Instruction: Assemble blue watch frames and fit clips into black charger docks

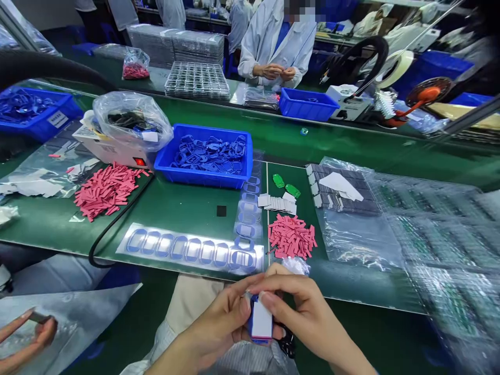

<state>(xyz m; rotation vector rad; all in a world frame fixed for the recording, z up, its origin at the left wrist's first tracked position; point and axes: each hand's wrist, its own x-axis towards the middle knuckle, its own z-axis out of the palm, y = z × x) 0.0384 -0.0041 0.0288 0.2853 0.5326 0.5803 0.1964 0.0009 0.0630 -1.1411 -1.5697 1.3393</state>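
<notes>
My left hand [213, 323] and my right hand [300, 312] pinch a small blue plastic part [253, 312] from both sides, low in the view. A white rectangular strip [261, 321] lies on its face, with a pink edge showing below. A dark piece [287, 344] hangs under my right hand, though its shape is unclear. Nearest my hands on the green workbench, a loose pile of pink strips [291, 237] sits beyond my fingertips. A crumpled bit of clear film [296, 265] lies just past my right hand.
A blue tray [203, 174] of blue parts and a clear film sheet [187, 250] with blue rings lie left of the pink pile. Another pink pile [107, 190] lies further left. A co-worker's hand [33, 333] shows at lower left; another person [273, 47] works across the bench.
</notes>
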